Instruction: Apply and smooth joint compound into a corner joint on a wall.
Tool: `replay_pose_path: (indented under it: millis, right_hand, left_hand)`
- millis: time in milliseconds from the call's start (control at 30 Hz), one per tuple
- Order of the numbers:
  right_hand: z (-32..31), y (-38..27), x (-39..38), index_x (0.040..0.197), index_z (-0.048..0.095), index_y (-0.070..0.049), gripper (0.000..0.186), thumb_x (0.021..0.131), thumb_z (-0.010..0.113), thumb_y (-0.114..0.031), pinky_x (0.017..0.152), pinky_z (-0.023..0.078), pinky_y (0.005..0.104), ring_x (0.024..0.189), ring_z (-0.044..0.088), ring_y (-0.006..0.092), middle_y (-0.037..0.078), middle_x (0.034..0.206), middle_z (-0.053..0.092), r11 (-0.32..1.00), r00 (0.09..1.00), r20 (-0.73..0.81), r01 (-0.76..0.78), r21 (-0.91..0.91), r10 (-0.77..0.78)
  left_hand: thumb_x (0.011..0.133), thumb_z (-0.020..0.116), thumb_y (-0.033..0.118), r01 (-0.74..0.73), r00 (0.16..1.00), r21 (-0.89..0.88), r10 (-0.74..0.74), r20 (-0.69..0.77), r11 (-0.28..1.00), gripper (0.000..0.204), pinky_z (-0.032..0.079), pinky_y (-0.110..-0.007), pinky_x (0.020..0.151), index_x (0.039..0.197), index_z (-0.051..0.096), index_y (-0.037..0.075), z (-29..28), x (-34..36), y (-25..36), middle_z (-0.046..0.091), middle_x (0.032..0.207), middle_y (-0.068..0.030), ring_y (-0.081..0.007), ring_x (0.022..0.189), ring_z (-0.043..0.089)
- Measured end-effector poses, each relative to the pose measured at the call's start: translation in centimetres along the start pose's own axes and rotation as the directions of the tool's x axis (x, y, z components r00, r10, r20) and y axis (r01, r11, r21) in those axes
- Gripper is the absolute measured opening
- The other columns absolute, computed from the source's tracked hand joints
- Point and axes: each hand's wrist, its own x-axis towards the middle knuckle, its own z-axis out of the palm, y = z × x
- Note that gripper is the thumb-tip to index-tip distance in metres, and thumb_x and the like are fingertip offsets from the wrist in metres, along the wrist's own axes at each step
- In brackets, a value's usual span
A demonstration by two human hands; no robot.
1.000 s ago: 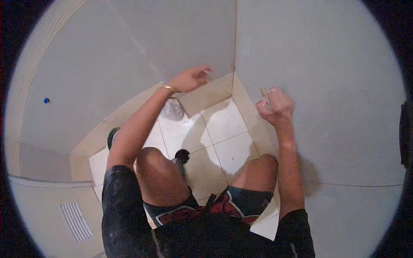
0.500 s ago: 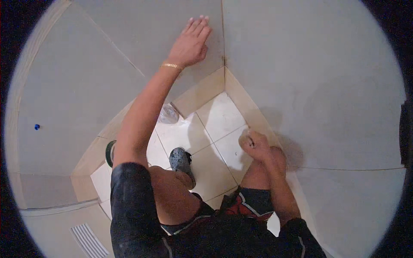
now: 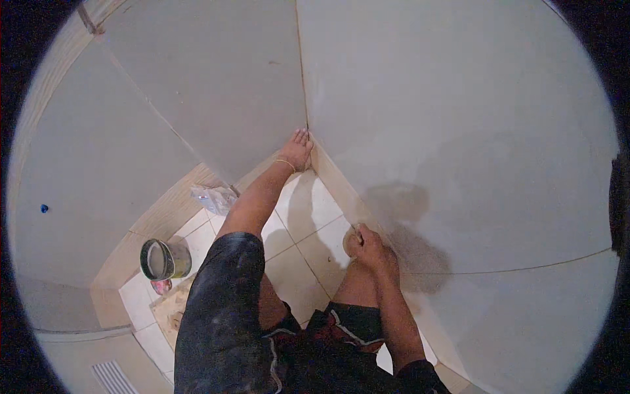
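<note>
My left hand [image 3: 298, 152] lies with its fingers stretched out at the foot of the corner where two grey wall panels meet, just above the pale baseboard [image 3: 333, 179]. No object shows in it, and a thin bracelet circles the wrist. Lower down, near my knee, my right hand [image 3: 373, 251] is closed around a round, tan, disc-like thing [image 3: 350, 243]. The fingers partly cover this thing, so its kind cannot be made out. It is held beside the right wall [image 3: 485, 197], over the floor.
A dark-rimmed bucket [image 3: 178, 258] stands on the tiled floor [image 3: 280, 269] to the left, with a small reddish container [image 3: 161, 286] and a stained board [image 3: 172, 306] by it. A clear plastic bag [image 3: 214, 198] lies by the left baseboard. Blue knob-like piece [image 3: 44, 209] on the left wall.
My left hand has come down the left wall to the bottom of the corner. The view has shifted, bringing the bucket and board into sight. My right hand still grips the tan disc-like thing.
</note>
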Motion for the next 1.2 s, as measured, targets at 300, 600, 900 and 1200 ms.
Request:
replay_pose_path:
  millis: [300, 600, 900, 1200]
  right_hand:
    - [4.6, 9.3, 10.1, 0.118, 0.042, -0.011, 0.036, 0.089, 0.046, -0.032, 0.074, 0.044, 0.0296, 0.087, 0.051, 0.0145, 0.003, 0.104, 0.051, 0.695, 0.909, -0.408, 0.238, 0.679, 0.088]
    - [-3.5, -12.1, 5.5, 0.097, 0.048, -0.011, 0.025, 0.084, 0.05, -0.032, 0.041, 0.023, 0.0166, 0.055, 0.036, 0.0014, -0.003, 0.079, 0.049, 0.122, 0.989, 0.051, -0.034, 0.992, -0.141]
    - [-2.5, -13.6, 4.1, 0.094, 0.048, -0.014, 0.02, 0.083, 0.049, -0.031, 0.039, 0.023, 0.0185, 0.051, 0.035, 0.0024, -0.004, 0.074, 0.046, 0.083, 0.991, 0.079, -0.071, 0.994, -0.106]
    - [-3.6, -12.8, 3.7, 0.091, 0.051, -0.014, 0.025, 0.079, 0.05, -0.036, 0.04, 0.023, 0.0184, 0.04, 0.025, 0.0027, -0.006, 0.065, 0.045, -0.007, 0.985, 0.175, -0.175, 0.985, 0.015]
  left_hand:
    - [0.09, 0.042, 0.039, 0.046, 0.997, -0.598, 0.072, -0.019, -0.8, 0.048, 0.026, -0.037, 0.105, 0.129, 0.033, 0.012, -20.1, -4.2, 1.1, 0.043, 0.129, -0.0233, -0.0286, 0.122, 0.041]
    - [0.088, 0.022, 0.061, -0.267, 0.964, -0.335, -0.253, -0.088, -0.903, 0.071, 0.013, -0.042, 0.11, 0.143, 0.008, 0.019, -28.4, -13.5, 1.1, 0.03, 0.136, -0.0302, -0.0378, 0.13, 0.026]
    - [0.077, 0.027, 0.076, -0.297, 0.95, -0.734, -0.265, -0.164, -0.611, 0.091, 0.013, -0.046, 0.108, 0.139, -0.018, 0.028, -28.3, -14.6, 3.0, 0.024, 0.138, -0.0301, -0.0411, 0.125, 0.035]
    - [0.068, 0.044, 0.077, -0.427, 0.885, -0.901, -0.171, -0.434, 0.075, 0.106, 0.028, -0.051, 0.101, 0.139, -0.019, 0.028, -26.5, -15.2, 3.7, 0.02, 0.14, -0.0295, -0.0429, 0.118, 0.042]
